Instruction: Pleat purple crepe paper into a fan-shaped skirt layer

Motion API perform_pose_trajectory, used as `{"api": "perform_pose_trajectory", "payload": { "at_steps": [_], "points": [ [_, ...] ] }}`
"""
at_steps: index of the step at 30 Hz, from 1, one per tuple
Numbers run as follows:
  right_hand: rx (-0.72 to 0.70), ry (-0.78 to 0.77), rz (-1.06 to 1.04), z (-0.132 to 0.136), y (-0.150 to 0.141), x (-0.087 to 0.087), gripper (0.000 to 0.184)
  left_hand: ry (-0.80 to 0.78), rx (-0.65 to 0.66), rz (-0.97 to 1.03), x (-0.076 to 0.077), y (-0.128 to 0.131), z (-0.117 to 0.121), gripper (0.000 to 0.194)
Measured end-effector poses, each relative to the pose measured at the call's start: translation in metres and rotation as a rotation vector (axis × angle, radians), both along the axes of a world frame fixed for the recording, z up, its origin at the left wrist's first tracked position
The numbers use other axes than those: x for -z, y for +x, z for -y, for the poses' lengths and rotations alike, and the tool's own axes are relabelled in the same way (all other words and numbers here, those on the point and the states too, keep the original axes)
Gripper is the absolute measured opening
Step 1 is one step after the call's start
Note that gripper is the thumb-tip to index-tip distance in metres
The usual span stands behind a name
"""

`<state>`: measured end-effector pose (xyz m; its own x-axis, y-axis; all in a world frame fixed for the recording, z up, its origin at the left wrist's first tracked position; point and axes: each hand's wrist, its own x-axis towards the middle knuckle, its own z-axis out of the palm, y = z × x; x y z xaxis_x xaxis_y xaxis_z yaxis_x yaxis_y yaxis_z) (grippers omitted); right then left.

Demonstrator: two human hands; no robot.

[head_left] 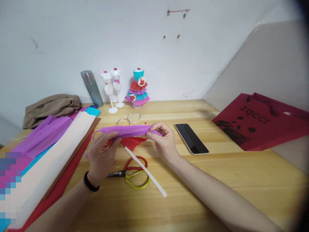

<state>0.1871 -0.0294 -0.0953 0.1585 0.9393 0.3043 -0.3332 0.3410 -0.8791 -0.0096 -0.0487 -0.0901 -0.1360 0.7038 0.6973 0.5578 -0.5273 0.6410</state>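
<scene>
Between my two hands a purple crepe paper strip (131,130) is stretched sideways above the table. My left hand (103,151) pinches its left part between thumb and fingers. At the right end, my right hand (164,140) grips it between thumb and fingertips. Just behind and below the strip lies a pleated red crepe paper piece (131,142). Nearer to me are scissors (127,174) with one red and one yellow-green handle. A narrow white strip (147,172) lies slantwise across their handles.
Crepe paper sheets (60,141) in several colours lie at left, near a brown cloth (51,108). At the back stand a bottle (91,88), two white mannequins (111,91) and a ruffled-dress mannequin (138,87). A phone (191,138) and red paper bag (260,122) lie right.
</scene>
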Motion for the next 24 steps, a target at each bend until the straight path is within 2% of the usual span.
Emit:
{"api": "perform_pose_trajectory", "payload": {
  "at_steps": [7,13,19,24],
  "points": [
    [0.015,0.027,0.017,0.0,0.001,0.0,0.015,0.032,-0.033,-0.029,0.004,0.0,0.001,0.008],
    [0.034,-0.015,0.08,-0.001,0.002,0.0,0.019,0.036,-0.047,-0.042,0.005,0.0,0.001,0.005],
    [0.015,-0.027,0.034,-0.003,0.002,0.002,0.026,0.058,-0.068,-0.021,0.008,0.002,0.001,0.006],
    [0.032,-0.017,0.09,-0.002,0.003,0.002,0.025,0.021,-0.085,0.015,0.013,0.0,-0.002,0.011]
  ]
}}
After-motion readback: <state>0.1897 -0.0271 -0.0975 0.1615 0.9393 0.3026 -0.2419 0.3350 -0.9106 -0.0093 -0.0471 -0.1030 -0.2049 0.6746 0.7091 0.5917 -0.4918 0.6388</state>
